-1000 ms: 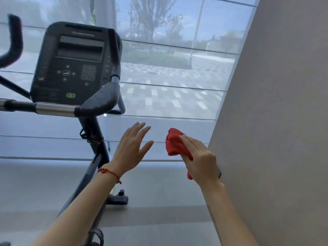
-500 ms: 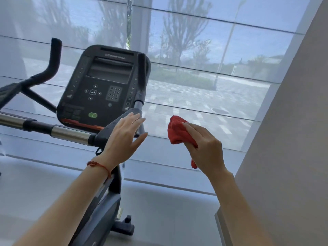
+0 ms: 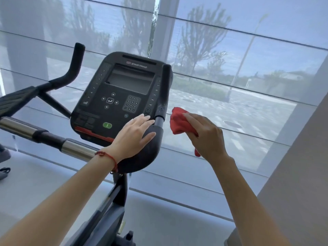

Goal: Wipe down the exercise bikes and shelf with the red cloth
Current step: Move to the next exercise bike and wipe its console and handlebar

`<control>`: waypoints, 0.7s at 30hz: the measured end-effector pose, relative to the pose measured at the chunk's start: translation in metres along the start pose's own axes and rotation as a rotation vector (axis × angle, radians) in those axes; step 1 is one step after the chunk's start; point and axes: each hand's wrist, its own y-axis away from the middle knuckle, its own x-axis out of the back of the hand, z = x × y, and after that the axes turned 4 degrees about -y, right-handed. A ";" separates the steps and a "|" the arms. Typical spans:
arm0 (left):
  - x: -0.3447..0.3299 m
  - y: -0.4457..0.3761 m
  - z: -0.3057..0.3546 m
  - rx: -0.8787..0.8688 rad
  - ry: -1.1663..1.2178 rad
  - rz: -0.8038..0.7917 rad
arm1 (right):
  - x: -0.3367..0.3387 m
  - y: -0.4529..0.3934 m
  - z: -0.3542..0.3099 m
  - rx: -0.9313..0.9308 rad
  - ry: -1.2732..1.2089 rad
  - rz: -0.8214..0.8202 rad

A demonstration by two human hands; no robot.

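A black exercise bike (image 3: 122,96) with a dark console and a green button stands in front of me at centre left. My left hand (image 3: 132,137) lies flat, fingers spread, on the bike's padded right elbow rest (image 3: 147,153), a red string on its wrist. My right hand (image 3: 206,135) grips a bunched red cloth (image 3: 179,121) in the air, just right of the upright right handlebar (image 3: 164,91) and apart from it. No shelf is in view.
A large window with a sheer roller blind (image 3: 230,71) fills the background behind the bike. A grey wall (image 3: 298,183) closes off the right side. The chrome and black handlebar bar (image 3: 44,135) runs out to the left. Pale floor lies below.
The bike has come closer and more central as I stepped in. My left hand went from hovering to resting on the elbow rest. The cloth hand rose toward the right handlebar.
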 end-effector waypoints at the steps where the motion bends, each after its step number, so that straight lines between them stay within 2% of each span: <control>1: 0.001 -0.005 -0.010 0.002 0.016 0.002 | -0.005 -0.004 0.000 0.000 0.005 -0.007; 10: -0.014 -0.061 -0.102 -0.003 0.026 -0.008 | -0.044 -0.034 -0.001 -0.036 0.110 0.010; 21: -0.092 -0.104 -0.138 -0.164 -0.022 -0.053 | -0.069 -0.057 0.040 0.019 0.163 -0.024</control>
